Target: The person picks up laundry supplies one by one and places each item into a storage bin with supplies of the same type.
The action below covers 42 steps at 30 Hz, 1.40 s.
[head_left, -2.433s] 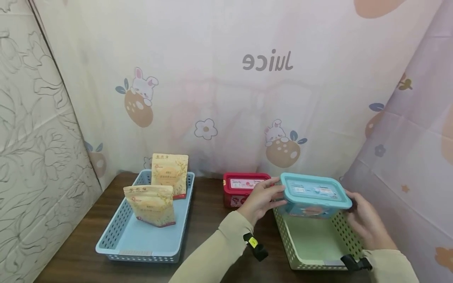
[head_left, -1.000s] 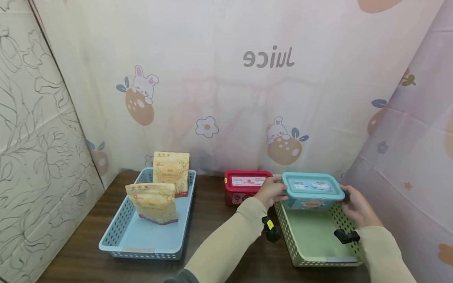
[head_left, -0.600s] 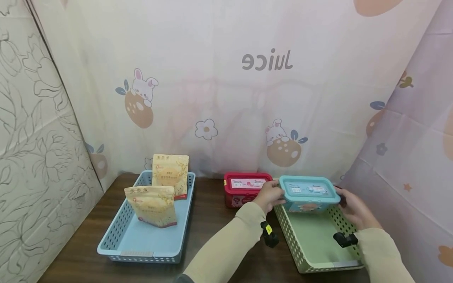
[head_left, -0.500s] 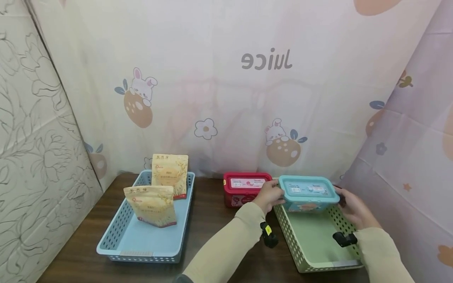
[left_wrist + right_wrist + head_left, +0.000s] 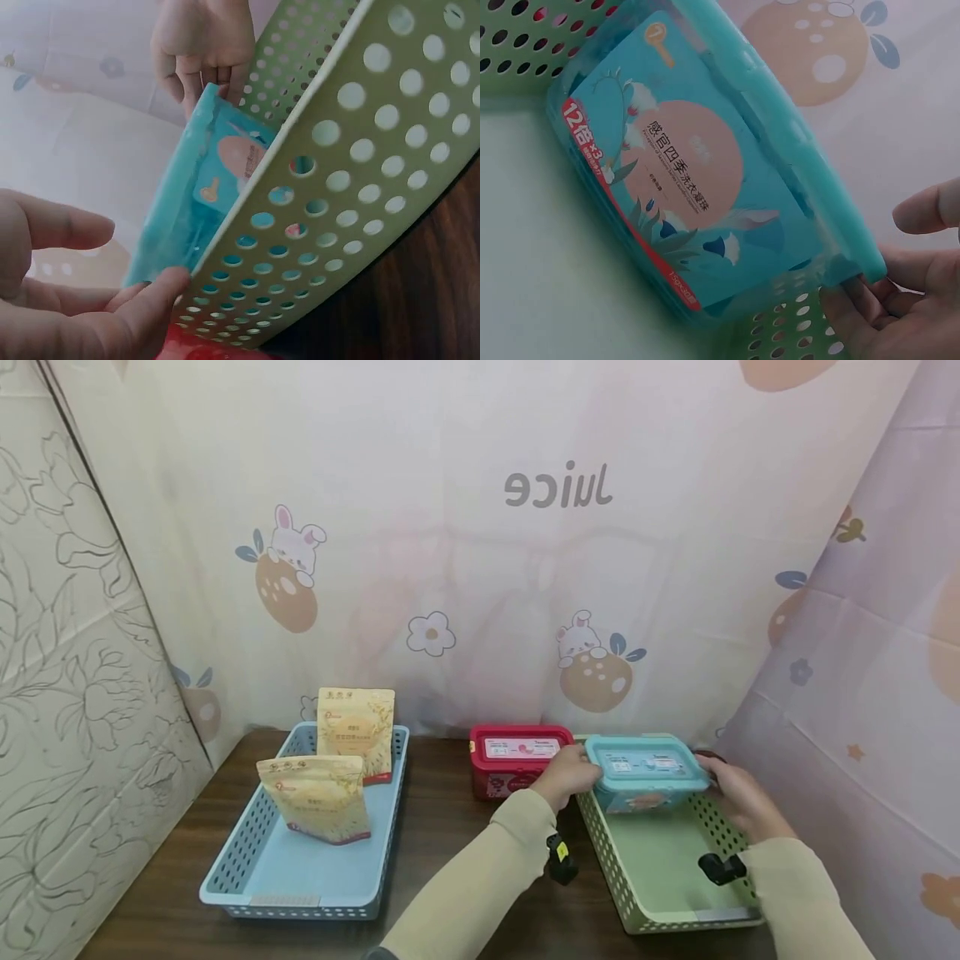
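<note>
A turquoise lidded box of laundry capsules [image 5: 647, 772] sits inside the back of the green basket [image 5: 637, 920]. My left hand [image 5: 567, 774] holds the left end of its lid; in the left wrist view the fingertips [image 5: 169, 281] are at the lid's end, with the thumb raised apart. At the opposite end is my right hand [image 5: 742, 797], its fingers [image 5: 855, 304] curled under the lid's edge and the thumb clear of it. The box's printed front shows in the right wrist view, low between the basket's walls.
Left of the green basket, a red lidded box [image 5: 517, 764] stands close by my left hand. Farther left, a blue basket [image 5: 300, 906] holds two yellow pouches, one in front [image 5: 315, 802] and one behind [image 5: 356, 731]. A printed curtain [image 5: 465, 568] hangs behind the wooden table [image 5: 442, 827].
Both hands have brought the turquoise box left, back and down from above the green basket into its rear part. Over the last half second it has sunk slightly.
</note>
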Available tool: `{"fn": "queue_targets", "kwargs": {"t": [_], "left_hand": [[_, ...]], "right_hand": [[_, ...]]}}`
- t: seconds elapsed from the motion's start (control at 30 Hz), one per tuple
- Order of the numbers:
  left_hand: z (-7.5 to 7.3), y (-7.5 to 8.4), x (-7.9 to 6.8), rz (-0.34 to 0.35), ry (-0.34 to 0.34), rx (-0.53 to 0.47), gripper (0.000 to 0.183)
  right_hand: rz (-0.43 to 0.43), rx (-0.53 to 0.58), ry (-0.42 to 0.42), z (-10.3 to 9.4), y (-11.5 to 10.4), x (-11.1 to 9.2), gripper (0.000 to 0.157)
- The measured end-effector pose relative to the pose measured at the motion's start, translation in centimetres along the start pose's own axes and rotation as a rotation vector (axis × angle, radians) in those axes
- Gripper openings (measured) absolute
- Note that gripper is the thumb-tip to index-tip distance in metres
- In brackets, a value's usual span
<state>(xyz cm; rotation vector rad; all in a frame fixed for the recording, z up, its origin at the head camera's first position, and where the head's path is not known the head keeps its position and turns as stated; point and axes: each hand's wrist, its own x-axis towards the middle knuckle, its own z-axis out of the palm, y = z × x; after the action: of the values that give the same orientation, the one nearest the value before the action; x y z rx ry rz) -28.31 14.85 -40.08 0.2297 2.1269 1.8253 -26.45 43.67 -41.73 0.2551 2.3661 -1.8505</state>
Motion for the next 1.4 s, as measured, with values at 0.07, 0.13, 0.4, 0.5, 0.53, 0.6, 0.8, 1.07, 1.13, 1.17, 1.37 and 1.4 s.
{"fn": "queue_targets", "kwargs": {"t": [0.07,0.13,0.4,0.5,0.53,0.6,0.8,1.07,1.13,1.17,1.37,1.4], "left_hand": [[-0.1,0.2,-0.1,-0.005,-0.020,0.067,0.039],[-0.2,0.3,-0.3,-0.010,-0.040,0.107,0.043],[-0.2,0.0,-0.8,-0.017,-0.042,0.118,0.050],[0.2,-0.3,-1.1,0.011,-0.032,0.113,0.050],[0.2,-0.4,-1.2,0.019,-0.029,0.110,0.049],[0.4,-0.6,-1.4,0.026,-0.028,0.103,0.050],[0.6,-0.9,-1.7,0.038,-0.015,0.094,0.055],[1.0,-1.1,-1.4,0.085,0.015,0.107,0.055],[1.1,-1.1,-1.4,0.088,0.026,0.104,0.055],[1.2,-1.1,-1.4,0.089,0.030,0.105,0.055],[1.4,-1.1,-1.4,0.097,0.039,0.106,0.057],[1.4,-1.2,-1.4,0.096,0.040,0.111,0.058]], "right_hand": [[0.005,-0.015,0.003,0.0,-0.1,0.1,0.065],[0.017,-0.020,0.007,0.1,-0.2,0.1,0.066],[0.053,0.021,0.010,0.7,-0.4,-0.2,0.069],[0.046,-0.012,0.007,0.7,-0.3,-0.4,0.066],[0.038,-0.028,0.006,0.8,-0.3,-0.4,0.065],[0.024,-0.057,0.003,0.8,-0.3,-0.4,0.063],[0.015,-0.076,0.008,0.9,-0.2,-0.5,0.062],[0.030,-0.053,0.014,1.0,-0.2,-0.6,0.064],[0.032,-0.050,0.014,1.0,-0.2,-0.7,0.063],[0.031,-0.050,0.013,1.0,-0.3,-0.8,0.063],[0.040,-0.043,0.025,0.9,-0.3,-0.9,0.062],[0.043,-0.040,0.027,0.9,-0.3,-0.9,0.062]]}}
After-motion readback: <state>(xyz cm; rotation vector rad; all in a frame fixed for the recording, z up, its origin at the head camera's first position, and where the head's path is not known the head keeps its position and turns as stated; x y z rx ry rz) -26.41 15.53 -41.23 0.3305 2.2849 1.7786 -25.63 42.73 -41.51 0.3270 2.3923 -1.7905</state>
